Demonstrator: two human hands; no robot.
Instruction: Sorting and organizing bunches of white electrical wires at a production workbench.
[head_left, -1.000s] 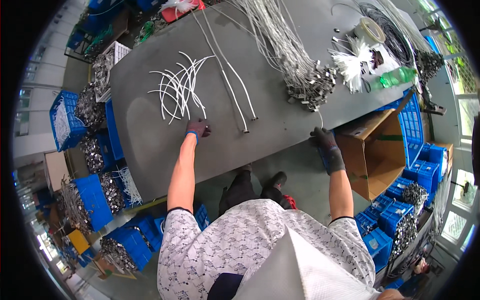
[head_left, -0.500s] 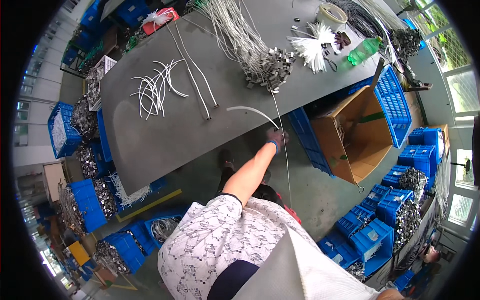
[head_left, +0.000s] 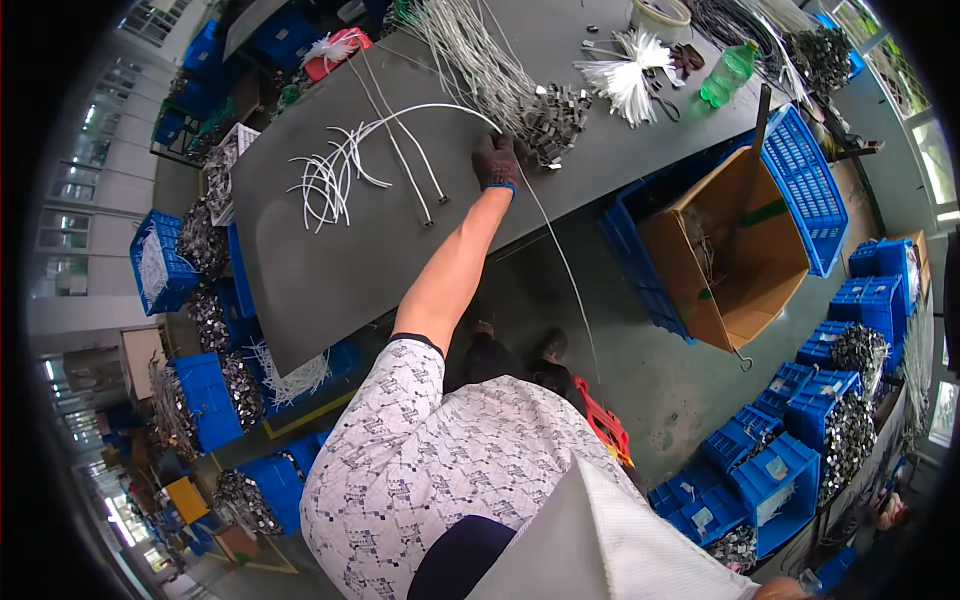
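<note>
My left hand, in a dark glove with a blue cuff, rests on the grey worktable near its front edge. It is shut on a long white cable that arcs left to a loose bunch of white cables. A thin wire trails from the hand over the table edge toward the floor. Just right of the hand lies a pile of metal clips on the ends of grey cables. My right hand is hidden.
An open cardboard box stands in a blue crate to the right of the table. More blue crates with metal parts ring the floor. A green bottle and white zip ties lie at the table's far end.
The hand was off the table edge with the cable half a second ago; it now presses the cable on the table. One second ago both hands were on the table.
</note>
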